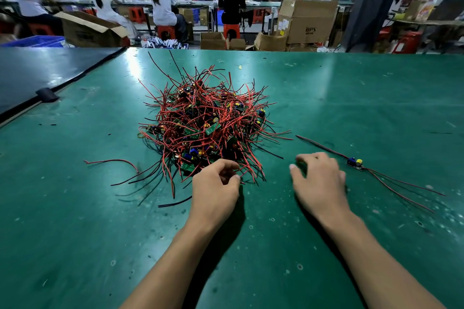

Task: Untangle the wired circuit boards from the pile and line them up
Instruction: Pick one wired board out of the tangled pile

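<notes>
Head view: left hand (216, 183) pinches wire (247, 170) at six o'clock of pile (206, 123).
Right hand (319, 178): slack, empty.
Next: probably tease it free slowly.

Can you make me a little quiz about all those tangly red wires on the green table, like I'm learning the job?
1. True or false: only one wired circuit board lies apart from the pile.
2. Which hand pinches wires at the pile's near edge? A) left B) right C) neither
3. Fill in: the wires are red and ____.

Key:
1. True.
2. A. The left hand seems to pinch a wire there; the right hand holds nothing.
3. Black.
</notes>
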A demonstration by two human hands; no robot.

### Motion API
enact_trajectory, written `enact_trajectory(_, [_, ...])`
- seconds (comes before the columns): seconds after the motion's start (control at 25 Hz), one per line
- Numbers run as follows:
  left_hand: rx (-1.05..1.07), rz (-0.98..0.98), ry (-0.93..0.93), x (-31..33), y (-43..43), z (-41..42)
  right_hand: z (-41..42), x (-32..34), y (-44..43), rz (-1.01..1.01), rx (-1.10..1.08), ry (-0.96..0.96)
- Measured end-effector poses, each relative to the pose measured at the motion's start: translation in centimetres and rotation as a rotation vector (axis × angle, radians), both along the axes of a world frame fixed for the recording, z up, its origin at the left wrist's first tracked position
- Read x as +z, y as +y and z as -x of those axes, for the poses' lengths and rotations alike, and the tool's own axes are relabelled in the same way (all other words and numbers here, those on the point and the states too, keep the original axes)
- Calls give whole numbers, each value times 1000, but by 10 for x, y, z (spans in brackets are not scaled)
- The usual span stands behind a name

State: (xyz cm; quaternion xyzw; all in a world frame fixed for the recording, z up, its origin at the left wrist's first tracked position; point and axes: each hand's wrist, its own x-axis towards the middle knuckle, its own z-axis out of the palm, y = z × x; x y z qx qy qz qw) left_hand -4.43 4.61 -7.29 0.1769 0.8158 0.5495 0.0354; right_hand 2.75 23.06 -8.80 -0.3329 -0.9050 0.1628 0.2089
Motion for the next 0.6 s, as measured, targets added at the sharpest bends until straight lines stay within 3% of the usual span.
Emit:
enact_trajectory(0.16, [18, 20, 32, 0, 0, 1, 16, -6, -37, 110, 305, 258])
enact_trajectory(0.32, [35, 10, 7, 2, 1, 3, 37, 3, -30, 222, 297, 351])
enact_trajectory(0.48, [42, -28, -47, 6, 1, 3, 71, 18, -29, 310, 389, 134])
enact_trajectory(0.6, [48, -39, -44, 3, 2, 6, 87, 21, -30, 266, 424, -73])
